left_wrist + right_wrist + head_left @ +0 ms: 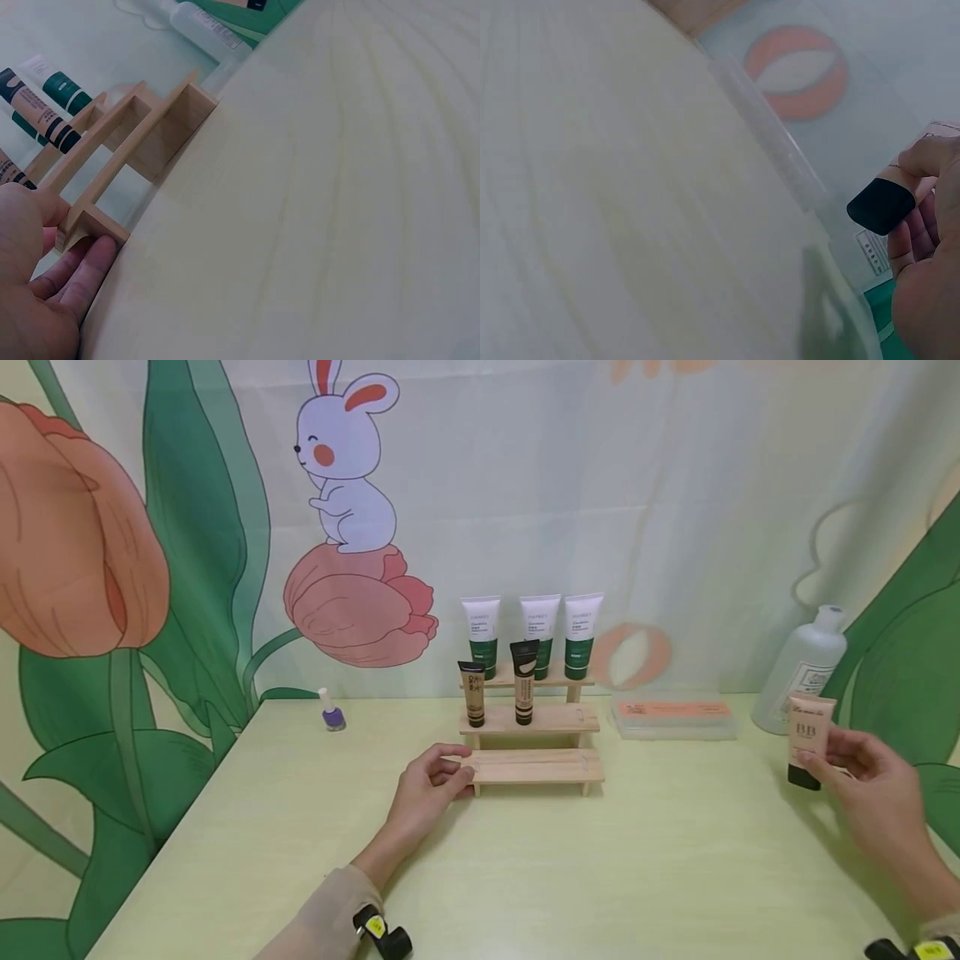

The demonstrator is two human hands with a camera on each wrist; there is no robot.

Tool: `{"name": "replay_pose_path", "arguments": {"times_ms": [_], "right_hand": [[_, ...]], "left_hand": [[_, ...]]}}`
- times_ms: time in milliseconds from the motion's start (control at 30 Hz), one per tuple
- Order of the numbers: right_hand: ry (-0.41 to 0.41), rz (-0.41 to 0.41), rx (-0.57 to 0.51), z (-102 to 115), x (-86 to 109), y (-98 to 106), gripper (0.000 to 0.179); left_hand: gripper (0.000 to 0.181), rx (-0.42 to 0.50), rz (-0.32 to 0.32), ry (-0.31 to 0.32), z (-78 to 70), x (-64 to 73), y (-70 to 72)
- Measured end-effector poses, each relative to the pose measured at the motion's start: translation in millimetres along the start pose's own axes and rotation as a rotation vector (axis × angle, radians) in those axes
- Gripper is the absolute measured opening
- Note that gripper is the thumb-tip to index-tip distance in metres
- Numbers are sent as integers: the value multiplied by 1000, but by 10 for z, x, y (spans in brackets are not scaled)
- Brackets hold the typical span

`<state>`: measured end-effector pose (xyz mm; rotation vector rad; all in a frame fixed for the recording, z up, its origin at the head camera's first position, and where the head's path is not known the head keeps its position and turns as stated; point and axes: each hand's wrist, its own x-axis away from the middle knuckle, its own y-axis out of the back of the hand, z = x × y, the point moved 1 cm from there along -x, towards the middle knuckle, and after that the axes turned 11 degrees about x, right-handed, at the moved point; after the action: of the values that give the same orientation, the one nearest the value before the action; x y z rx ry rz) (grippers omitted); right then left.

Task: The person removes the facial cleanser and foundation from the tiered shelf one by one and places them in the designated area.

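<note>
While a left hand (423, 787) grips the left end of a three-step wooden rack (536, 770), some fingertips hidden behind its edge, a right hand (879, 792) pinches a beige BB tube (810, 725) above the table's (637, 868) right side, partly covering a bottle (802, 652). The tube's long axis runs nearly upright, dark cap (804, 777) down; the right-wrist view cuts off its upper end.

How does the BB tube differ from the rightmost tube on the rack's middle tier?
The BB tube is held in the right hand; the middle-tier tube stands on the rack.
The BB tube's top is pale; the middle-tier tube's is black.
Both have dark lower ends.
</note>
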<state>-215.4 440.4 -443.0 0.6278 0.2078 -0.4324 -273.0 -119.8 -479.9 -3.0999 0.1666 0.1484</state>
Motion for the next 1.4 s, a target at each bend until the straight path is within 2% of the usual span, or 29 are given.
{"name": "replay_pose_path", "arguments": {"times_ms": [233,433,633,800,1033,1200,1400], "right_hand": [[-65,15,35,-188,35,-65,25],[-80,17,59,-297,77,-123,25],[-84,17,146,-318,78,-144,33],[-58,22,166,-353,90,-160,33],[-62,30,270,-372,115,-190,54],[-55,13,309,-365,125,-186,55],[-117,-2,388,-385,110,-168,56]], "left_hand": [[27,-2,3,-1,0,0,9],[27,0,5,1,4,0,8],[26,5,4,-7,-1,-2,6],[26,3,4,-8,-8,4,8],[26,-4,6,-3,-15,16,5],[27,2,8,-4,-16,14,6],[27,9,8,-7,-5,7,9]]}}
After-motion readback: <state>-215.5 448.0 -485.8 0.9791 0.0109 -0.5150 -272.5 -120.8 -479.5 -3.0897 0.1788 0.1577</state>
